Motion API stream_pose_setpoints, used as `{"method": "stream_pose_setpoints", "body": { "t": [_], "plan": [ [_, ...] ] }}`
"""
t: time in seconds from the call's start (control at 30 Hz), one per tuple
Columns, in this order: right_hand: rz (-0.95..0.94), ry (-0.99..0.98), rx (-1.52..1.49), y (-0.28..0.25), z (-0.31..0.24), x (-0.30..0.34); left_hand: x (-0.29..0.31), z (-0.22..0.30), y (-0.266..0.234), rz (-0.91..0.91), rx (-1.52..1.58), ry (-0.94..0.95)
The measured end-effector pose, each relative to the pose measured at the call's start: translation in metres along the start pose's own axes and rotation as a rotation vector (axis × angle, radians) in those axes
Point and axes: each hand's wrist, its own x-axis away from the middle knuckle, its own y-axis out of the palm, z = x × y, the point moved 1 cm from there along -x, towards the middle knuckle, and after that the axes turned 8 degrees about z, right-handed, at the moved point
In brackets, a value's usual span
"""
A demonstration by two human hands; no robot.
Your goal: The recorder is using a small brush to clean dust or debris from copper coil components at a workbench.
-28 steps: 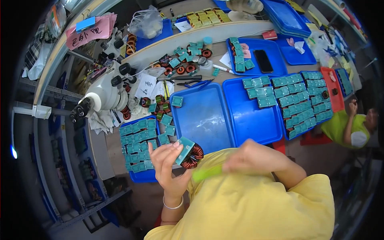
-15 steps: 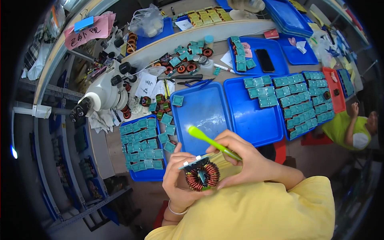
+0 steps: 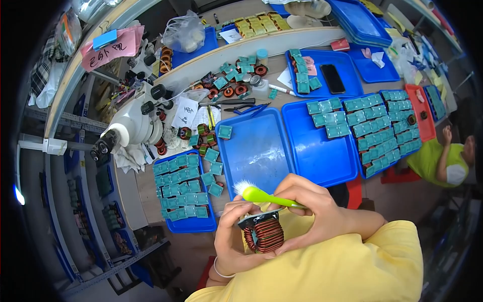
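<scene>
My left hand (image 3: 228, 245) is wrapped round a copper-wound toroidal coil (image 3: 267, 235), fixed to a dark flat base plate that faces up and away from me. A bright green brush (image 3: 259, 196) with white bristles lies across the fingers of my right hand (image 3: 324, 214). That hand's thumb also rests against the coil's right side. The bristles point left, above the base plate and apart from it. Part of the coil's left side is hidden by my left fingers. Just beyond the brush is a blue tray (image 3: 256, 151) with a single teal-topped coil (image 3: 225, 132) in its far left corner.
To the left, a blue tray (image 3: 193, 225) holds rows of teal-topped coils. More fill the trays (image 3: 363, 171) at right. A white microscope (image 3: 132, 121) stands at far left, beside loose coils and pliers (image 3: 254, 109). Another person (image 3: 443, 161) sits at far right.
I have turned the coil so its wound outer side shows instead of its open centre. The brush has tilted flatter, and both hands have shifted slightly right.
</scene>
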Motion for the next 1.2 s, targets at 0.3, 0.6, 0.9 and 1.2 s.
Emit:
{"method": "stream_pose_setpoints", "body": {
  "t": [0.3,0.6,0.9,1.2],
  "plan": [
    [0.009,0.024,0.072,-0.008,-0.019,-0.008,-0.008,0.000,-0.009,-0.098,-0.143,0.084],
    [-0.158,-0.034,0.626,-0.042,-0.008,-0.003,-0.014,0.004,-0.015,-0.024,-0.552,0.403],
    [0.074,0.175,0.631,-0.034,0.020,-0.007,-0.007,-0.022,-0.017,0.217,-0.188,0.180],
    [0.138,0.332,0.483,-0.023,0.027,0.004,0.004,-0.027,-0.017,0.305,0.255,-0.101]
  ]
}}
